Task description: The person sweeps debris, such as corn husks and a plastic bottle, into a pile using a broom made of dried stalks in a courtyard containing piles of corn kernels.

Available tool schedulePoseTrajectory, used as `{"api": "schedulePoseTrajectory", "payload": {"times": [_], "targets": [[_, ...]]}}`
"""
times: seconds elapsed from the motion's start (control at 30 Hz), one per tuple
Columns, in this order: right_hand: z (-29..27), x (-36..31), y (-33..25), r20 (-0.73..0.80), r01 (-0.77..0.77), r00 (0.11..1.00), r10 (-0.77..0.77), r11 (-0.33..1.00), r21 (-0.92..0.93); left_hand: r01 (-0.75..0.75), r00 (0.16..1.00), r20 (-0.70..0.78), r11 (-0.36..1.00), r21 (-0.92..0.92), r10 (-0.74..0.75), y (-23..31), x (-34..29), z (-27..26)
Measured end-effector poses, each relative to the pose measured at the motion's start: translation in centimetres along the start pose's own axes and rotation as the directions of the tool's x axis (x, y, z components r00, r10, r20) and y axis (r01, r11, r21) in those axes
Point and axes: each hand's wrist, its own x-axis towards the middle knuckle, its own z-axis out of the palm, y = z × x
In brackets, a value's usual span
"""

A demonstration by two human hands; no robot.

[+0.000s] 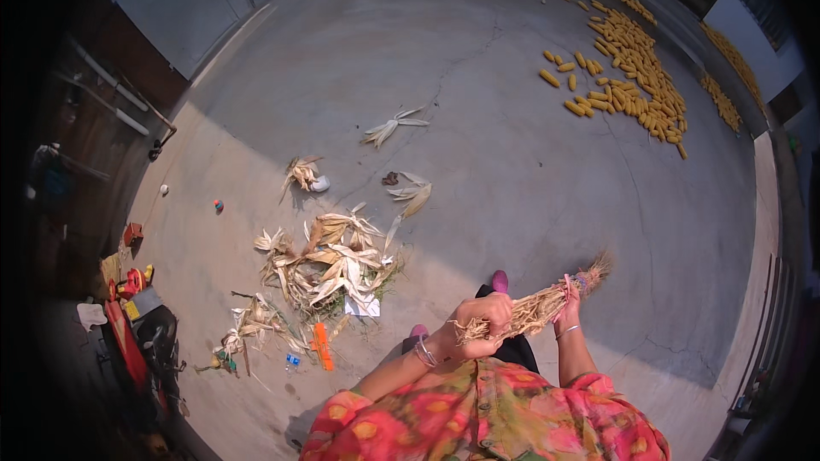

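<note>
The person stands on the concrete yard (pixel 478 119) with a straw broom (pixel 538 307) held across the front of the body, well above the ground. The left hand (pixel 480 324) is closed in a fist around the near end of the bundle, fingers (pixel 491 314) curled over the top of it, a few loose stalks poking out past the knuckles. The right hand (pixel 568 306) grips farther along, near a pinkish binding, its fingers wrapped tight about the straw; the bristly tip fans out just beyond that hand, up and to the right. So the broom runs between both fists, tilted upward from left to right.

Bangles sit on both wrists. Below the broom, two pink shoes (pixel 500 280) show on the concrete. To the left lies a heap of dry corn husks (pixel 333 265), with an orange comb-like object (pixel 321 347) just beside it. Far off, yellow corn cobs (pixel 632 77) are spread in the sun.
</note>
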Motion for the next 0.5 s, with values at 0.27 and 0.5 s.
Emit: {"api": "schedulePoseTrajectory", "payload": {"times": [0.27, 0.5], "targets": [[2.8, 14.7, -6.4, 0.112, -0.265, 0.957, 0.269, 0.963, -0.049, 0.087, 0.97, -0.233, 0.994, 0.072, -0.068, -6.3, 10.9, 1.4], [22.0, 12.6, 2.8, 0.255, -0.5, 0.737, 0.626, 0.759, -0.416, 0.143, 0.649, -0.669, 0.807, 0.574, 0.361, 0.5, 10.4, 2.3]]}}
